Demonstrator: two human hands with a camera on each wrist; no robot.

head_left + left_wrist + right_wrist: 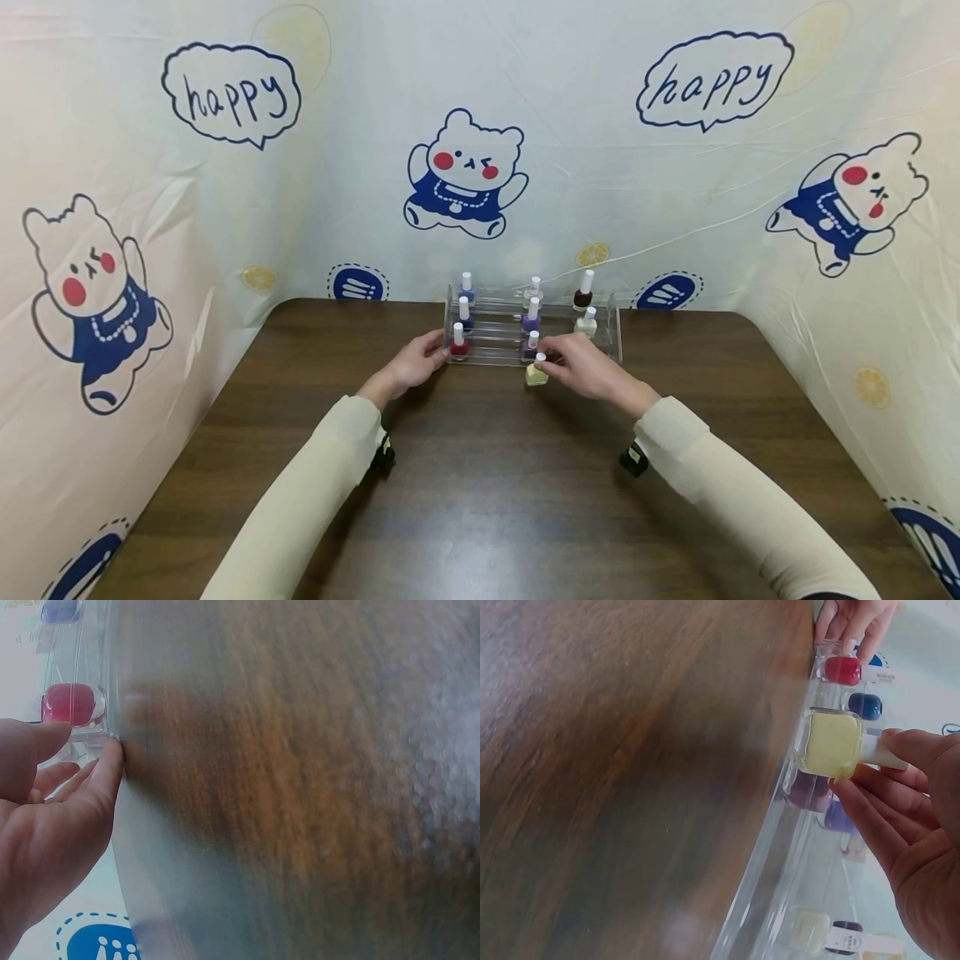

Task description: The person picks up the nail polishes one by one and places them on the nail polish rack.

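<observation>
A clear tiered display rack (491,362) stands at the far side of the table, with several nail polish bottles on its steps. My left hand (412,362) holds the rack's left end, thumb and index fingertip at the corner beside a red nail polish bottle (69,703). By its white cap, my right hand (588,367) pinches a pale yellow nail polish bottle (831,742) between thumb and fingers. That bottle is in front of the rack's lowest step, close to a dark purple bottle (530,351).
Left on the rack are a dark blue bottle (465,322) and a light blue one (467,295). A violet bottle (531,320) stands mid-rack; a pale green bottle (586,327) and a dark bottle (582,299) are toward the right. A printed curtain (465,50) hangs behind the table.
</observation>
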